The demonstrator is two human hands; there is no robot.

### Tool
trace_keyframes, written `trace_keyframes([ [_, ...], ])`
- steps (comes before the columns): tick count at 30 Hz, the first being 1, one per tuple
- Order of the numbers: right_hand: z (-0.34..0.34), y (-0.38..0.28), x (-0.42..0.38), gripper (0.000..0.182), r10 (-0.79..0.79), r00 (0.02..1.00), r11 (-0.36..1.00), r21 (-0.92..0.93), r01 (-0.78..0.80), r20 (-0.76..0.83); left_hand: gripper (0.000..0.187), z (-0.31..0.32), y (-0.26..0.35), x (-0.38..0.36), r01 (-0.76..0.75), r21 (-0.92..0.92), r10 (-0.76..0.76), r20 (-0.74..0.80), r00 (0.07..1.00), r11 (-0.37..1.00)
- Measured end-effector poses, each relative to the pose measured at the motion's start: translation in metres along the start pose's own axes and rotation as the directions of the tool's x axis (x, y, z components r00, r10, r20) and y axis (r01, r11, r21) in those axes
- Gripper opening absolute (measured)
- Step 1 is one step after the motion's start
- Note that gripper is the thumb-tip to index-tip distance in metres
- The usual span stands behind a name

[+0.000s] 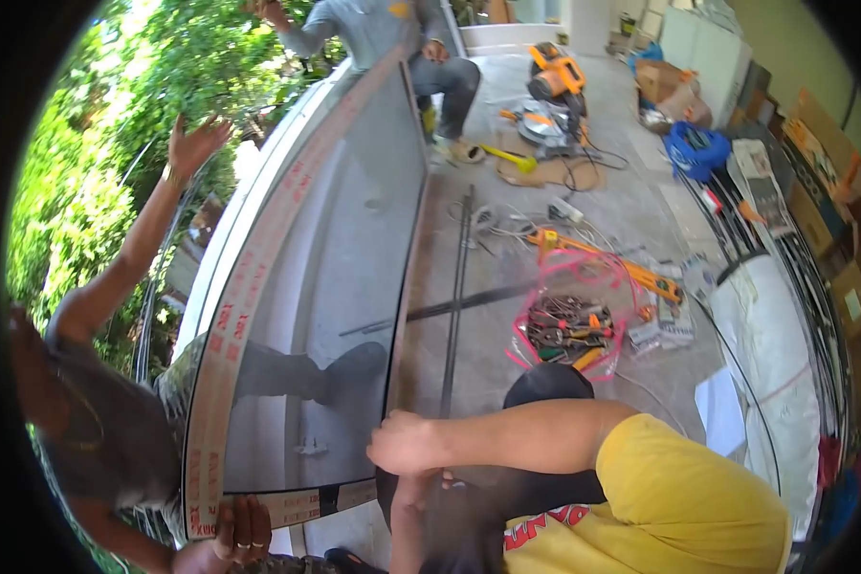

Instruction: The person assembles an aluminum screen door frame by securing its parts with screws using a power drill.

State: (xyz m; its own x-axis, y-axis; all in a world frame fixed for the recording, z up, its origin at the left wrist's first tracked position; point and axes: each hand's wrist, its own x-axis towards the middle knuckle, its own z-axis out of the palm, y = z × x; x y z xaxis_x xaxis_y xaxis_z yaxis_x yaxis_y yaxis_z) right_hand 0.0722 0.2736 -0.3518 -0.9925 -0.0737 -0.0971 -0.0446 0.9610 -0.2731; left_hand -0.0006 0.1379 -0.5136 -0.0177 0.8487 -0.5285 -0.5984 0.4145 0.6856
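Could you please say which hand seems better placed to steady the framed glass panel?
Probably the right hand: it is curled at the edge of the framed glass panel, near a corner, while the left hand is lower in view and partly hidden.

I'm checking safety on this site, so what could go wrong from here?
The large framed pane might tip or slip if the hands along its edges lose their grip. The ringed hand at its lower frame could get pinched should the pane shift. Someone stepping back might also trip over the long dark strips or the hand tools on the floor.
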Motion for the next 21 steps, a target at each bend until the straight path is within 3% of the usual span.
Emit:
trace_keyframes([
  [5,0.013,0.004,0.004,0.017,0.04,0.999,0.998,0.041,-0.04,0.007,0.029,0.017,0.015,-0.009,0.028,-0.072,-0.025,0.043,0.999,0.997],
  [6,0.019,0.009,0.009,0.018,0.041,0.999,0.998,0.055,-0.041,-0.002,0.034,-0.007,-0.004,0.001,-0.149,0.228,0.118,0.143,0.983,0.962],
  [8,0.006,0.005,0.006,0.02,0.063,0.997,0.995,0.078,-0.06,-0.043,0.036,0.006,0.003,-0.005,0.05,-0.211,-0.029,0.1,0.995,0.976],
  [14,0.004,0.006,0.008,0.035,0.046,0.996,0.994,0.094,-0.053,0.073,0.041,0.003,0.004,-0.003,0.009,-0.035,-0.007,0.056,0.998,0.999],
  [16,0.005,0.006,0.011,0.041,0.062,0.993,0.997,0.046,-0.067,0.099,0.022,0.041,0.024,-0.022,0.016,0.081,-0.004,-0.148,0.989,0.997],
  [18,0.008,0.006,0.014,0.042,0.052,0.991,0.996,0.059,-0.059,0.125,0.025,0.03,0.02,-0.017,0.016,0.111,0.001,-0.151,0.989,0.994],
  [20,0.009,0.005,0.012,0.04,0.056,0.996,0.997,0.053,-0.06,0.072,0.039,0.002,0.008,-0.005,0.023,0.026,-0.024,0.031,0.999,0.999],
  [21,0.008,0.004,0.011,0.04,0.061,0.995,0.996,0.058,-0.065,0.078,0.039,-0.003,0.002,-0.002,0.03,0.022,-0.031,0.035,0.999,0.999],
])
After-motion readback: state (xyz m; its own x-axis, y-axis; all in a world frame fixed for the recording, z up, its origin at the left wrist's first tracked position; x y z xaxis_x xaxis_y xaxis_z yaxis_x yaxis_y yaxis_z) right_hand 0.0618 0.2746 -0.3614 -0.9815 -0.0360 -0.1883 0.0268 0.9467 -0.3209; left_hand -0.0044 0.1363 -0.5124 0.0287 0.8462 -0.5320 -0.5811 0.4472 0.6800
